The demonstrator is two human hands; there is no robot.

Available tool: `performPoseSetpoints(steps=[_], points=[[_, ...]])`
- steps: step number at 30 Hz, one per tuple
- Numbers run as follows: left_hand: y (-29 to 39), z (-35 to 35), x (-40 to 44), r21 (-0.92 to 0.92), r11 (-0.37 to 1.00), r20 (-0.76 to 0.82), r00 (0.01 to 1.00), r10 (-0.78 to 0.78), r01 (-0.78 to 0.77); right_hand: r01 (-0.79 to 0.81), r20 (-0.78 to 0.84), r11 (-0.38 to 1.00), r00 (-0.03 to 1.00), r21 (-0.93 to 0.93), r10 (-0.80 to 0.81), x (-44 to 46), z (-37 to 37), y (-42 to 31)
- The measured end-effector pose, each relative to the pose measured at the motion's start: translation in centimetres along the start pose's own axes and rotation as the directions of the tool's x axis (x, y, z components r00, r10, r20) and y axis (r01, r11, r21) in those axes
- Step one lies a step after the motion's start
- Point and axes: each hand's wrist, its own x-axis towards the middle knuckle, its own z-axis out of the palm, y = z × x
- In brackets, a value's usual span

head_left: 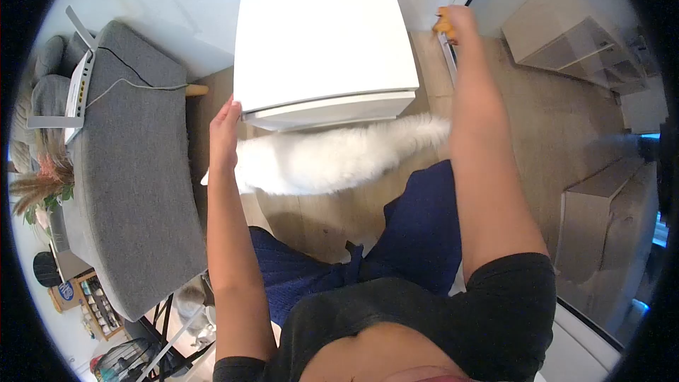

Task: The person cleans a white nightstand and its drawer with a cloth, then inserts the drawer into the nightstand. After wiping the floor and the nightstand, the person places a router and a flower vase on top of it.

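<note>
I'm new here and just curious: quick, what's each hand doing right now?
Left hand: at a corner of the white cabinet; whether it grips cannot be told.
Right hand: closed, holding an orange item.

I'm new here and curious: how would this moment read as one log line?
left hand: at front corner of white cabinet | right hand: gripping orange item, possibly cloth | white furry animal: in front of cabinet

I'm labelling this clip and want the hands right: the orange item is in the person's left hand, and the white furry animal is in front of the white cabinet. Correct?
Not quite: the head view shows the orange item in the right hand, not the left hand. The white furry animal is indeed in front of the white cabinet.
</note>
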Motion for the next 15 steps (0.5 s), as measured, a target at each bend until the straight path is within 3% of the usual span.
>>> performPoseSetpoints(steps=[1, 3, 5, 7, 9, 10, 12, 13, 15], points=[[0.5, 0.2, -0.1, 0.021, 1.000, -0.013, 1.000, -0.003, 0.004, -0.126, 0.029, 0.937, 0.992, 0.326, 0.123, -1.9, -1.9, 1.0], [0.3, 0.7, -0.2, 0.024, 1.000, -0.014, 1.000, 0.000, 0.000, 0.207, -0.225, 0.785, 0.970, 0.583, -0.089, -5.9, -3.6, 3.6], [-0.3, 0.9, 0.2, -0.020, 1.000, -0.001, 1.000, 0.010, -0.010, 0.339, -0.395, 0.831, 0.904, 0.440, -0.160, -14.4, -4.3, 3.7], [-0.2, 1.8, 0.1, -0.018, 1.000, -0.012, 1.000, -0.025, 0.024, 0.271, -0.400, 0.832, 0.914, 0.485, -0.065, -18.5, -0.7, 8.9], [0.2, 2.4, -0.3, -0.012, 1.000, 0.001, 1.000, -0.006, 0.006, 0.085, -0.258, 0.691, 0.955, 0.717, 0.149, -25.3, 2.2, 7.9], [0.3, 2.8, -0.4, -0.036, 0.999, 0.021, 1.000, -0.003, 0.004, 0.090, -0.259, 0.691, 0.955, 0.718, 0.145, -26.1, 3.1, 7.6], [0.2, 3.3, -0.2, 0.004, 1.000, 0.012, 1.000, 0.017, -0.017, 0.330, -0.427, 0.800, 0.898, 0.500, -0.103, -27.3, 4.4, 7.1], [0.1, 3.7, -0.3, 0.041, 0.999, 0.006, 1.000, 0.029, -0.030, 0.333, -0.427, 0.805, 0.898, 0.492, -0.111, -27.4, 4.3, 6.0], [0.0, 3.9, -0.4, 0.014, 0.999, 0.038, 0.998, 0.040, -0.040, 0.375, -0.380, 0.914, 0.876, 0.152, -0.297, -27.1, 3.7, 3.9]])
